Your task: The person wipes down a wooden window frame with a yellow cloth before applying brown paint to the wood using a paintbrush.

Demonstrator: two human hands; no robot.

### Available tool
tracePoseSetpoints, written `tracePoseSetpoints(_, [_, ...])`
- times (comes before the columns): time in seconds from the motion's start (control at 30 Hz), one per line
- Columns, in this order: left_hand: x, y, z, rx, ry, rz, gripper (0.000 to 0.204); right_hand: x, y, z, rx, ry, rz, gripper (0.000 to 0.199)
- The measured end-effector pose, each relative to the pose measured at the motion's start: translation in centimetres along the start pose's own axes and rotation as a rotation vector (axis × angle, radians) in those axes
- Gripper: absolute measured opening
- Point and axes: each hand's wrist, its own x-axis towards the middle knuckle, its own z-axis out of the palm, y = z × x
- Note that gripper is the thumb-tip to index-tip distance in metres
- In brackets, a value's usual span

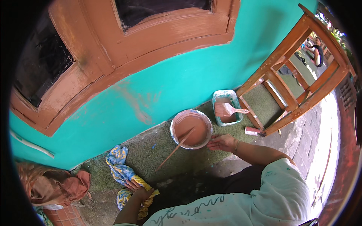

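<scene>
My left hand [138, 190] is on a crumpled blue, yellow and white cloth [121, 171] lying on the ground, with some of its folds gathered under the fingers. My right hand [223, 143] reaches to the side of a round white bucket [173, 132], its fingers stretched out beside the rim; whether they touch it is hard to tell. Brown paint [197, 126] fills the bucket's lower part. A thin wooden stick [171, 154] leans out over its near edge. Right of the bucket, a wide paintbrush [228, 109] rests across a rectangular tub [235, 93] of brown paint.
A wooden chair frame [290, 90] lies tilted at the right, beside a small can [252, 131]. Brown window frames [169, 30] run along the turquoise wall [151, 94], which has brown smears. Brown cloth [56, 184] is heaped at the left. Another person [318, 52] crouches far off.
</scene>
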Motion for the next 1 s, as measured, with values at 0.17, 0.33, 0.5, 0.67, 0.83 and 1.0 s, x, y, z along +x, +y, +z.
tracePoseSetpoints(0.17, [0.1,0.7,-0.6,0.005,0.022,0.041,0.137,1.8,0.9,-1.8,0.0,-0.065,-0.036,0.032])
tracePoseSetpoints(0.33, [2.8,-1.4,1.6,0.054,-0.046,0.007,0.138,2.2,0.7,-1.5,0.008,-0.076,-0.033,0.032])
tracePoseSetpoints(0.5, [7.4,-5.6,6.4,0.065,0.03,0.135,0.13,1.7,0.7,-1.4,-0.028,-0.021,-0.044,0.031])
tracePoseSetpoints(0.67, [6.9,-5.7,5.5,0.194,0.084,0.188,0.116,0.2,0.6,-2.7,-0.131,-0.006,-0.022,0.031])
tracePoseSetpoints(0.83, [4.8,-3.3,2.4,0.017,-0.204,0.187,0.117,-1.9,0.9,-5.1,-0.159,-0.052,0.006,0.029])
tracePoseSetpoints(1.0, [5.5,-3.8,4.1,0.098,-0.129,0.108,0.121,-3.9,1.2,-7.1,-0.145,-0.024,0.101,0.026])
